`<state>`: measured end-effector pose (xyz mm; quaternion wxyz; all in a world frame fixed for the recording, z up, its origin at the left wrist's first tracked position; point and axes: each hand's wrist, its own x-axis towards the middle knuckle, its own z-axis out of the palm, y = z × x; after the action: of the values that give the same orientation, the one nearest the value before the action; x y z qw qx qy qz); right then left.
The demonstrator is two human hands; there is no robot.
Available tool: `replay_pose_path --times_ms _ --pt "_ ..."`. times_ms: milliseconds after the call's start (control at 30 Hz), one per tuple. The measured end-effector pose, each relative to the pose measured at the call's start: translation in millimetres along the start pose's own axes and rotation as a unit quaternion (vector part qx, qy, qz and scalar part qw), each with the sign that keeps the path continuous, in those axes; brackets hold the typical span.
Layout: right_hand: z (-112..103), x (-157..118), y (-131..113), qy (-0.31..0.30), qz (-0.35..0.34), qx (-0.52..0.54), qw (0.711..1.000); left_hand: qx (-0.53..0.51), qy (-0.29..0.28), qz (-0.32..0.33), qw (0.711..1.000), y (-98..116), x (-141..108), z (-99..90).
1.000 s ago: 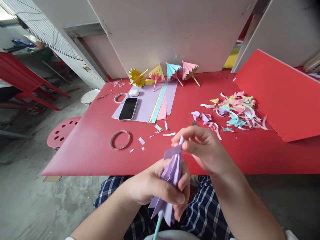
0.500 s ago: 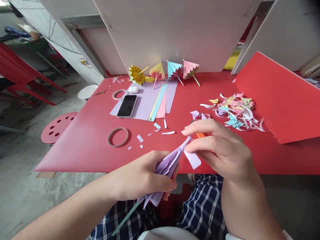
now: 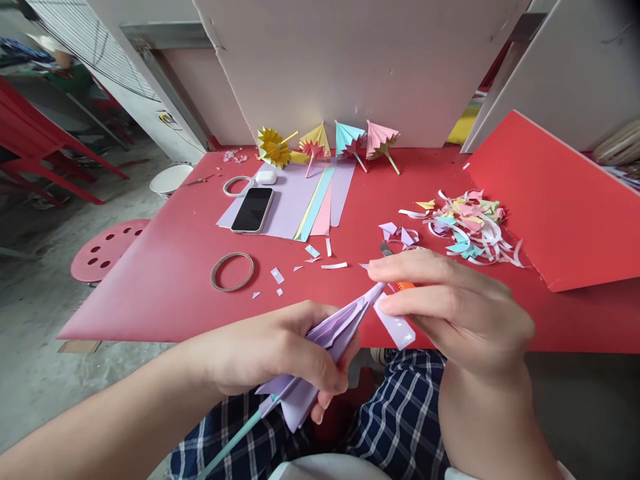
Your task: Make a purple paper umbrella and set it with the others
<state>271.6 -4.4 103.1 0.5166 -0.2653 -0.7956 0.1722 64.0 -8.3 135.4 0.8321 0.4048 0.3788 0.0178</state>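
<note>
My left hand (image 3: 280, 350) is wrapped around a folded purple paper umbrella (image 3: 343, 327), which points up and to the right. From its wide pleated end a thin blue-green stick (image 3: 233, 439) sticks out toward my lap. At the narrow tip, my right hand (image 3: 460, 307) pinches a short purple paper strip (image 3: 396, 324) with thumb and fingers against the umbrella. One end of the strip hangs loose below the fingers and has a shiny patch. Behind the right hand an orange object (image 3: 404, 285) is mostly covered.
Four small paper umbrellas, one of them a pink umbrella (image 3: 383, 140), stand along the back of the red table (image 3: 175, 287). Coloured paper sheets (image 3: 285, 210), a phone (image 3: 253, 209) and a tape roll (image 3: 233, 272) lie left. Paper scraps (image 3: 475, 227) are heaped right, by a red board (image 3: 565, 207).
The left hand and umbrella have turned slightly, showing more of the stick. My right hand has shifted a little right and down, and the strip's loose end reaches further out.
</note>
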Motion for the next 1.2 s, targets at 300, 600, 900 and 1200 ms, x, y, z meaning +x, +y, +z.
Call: replay_pose_path --times_ms 300,600,900,1200 --pt "6 3 -2 0.026 0.019 0.033 0.999 0.074 0.022 -0.021 0.997 3 -2 2.7" --pt "3 5 -6 0.012 0.055 0.061 0.997 0.241 0.121 -0.018 0.963 3 -5 13.4" --pt "1 7 -11 -0.013 0.103 0.043 0.994 0.329 0.151 0.003 0.932 2 -6 17.0" --pt "5 9 -14 0.003 0.145 0.013 0.989 0.351 0.189 0.028 0.916 4 -6 15.3"
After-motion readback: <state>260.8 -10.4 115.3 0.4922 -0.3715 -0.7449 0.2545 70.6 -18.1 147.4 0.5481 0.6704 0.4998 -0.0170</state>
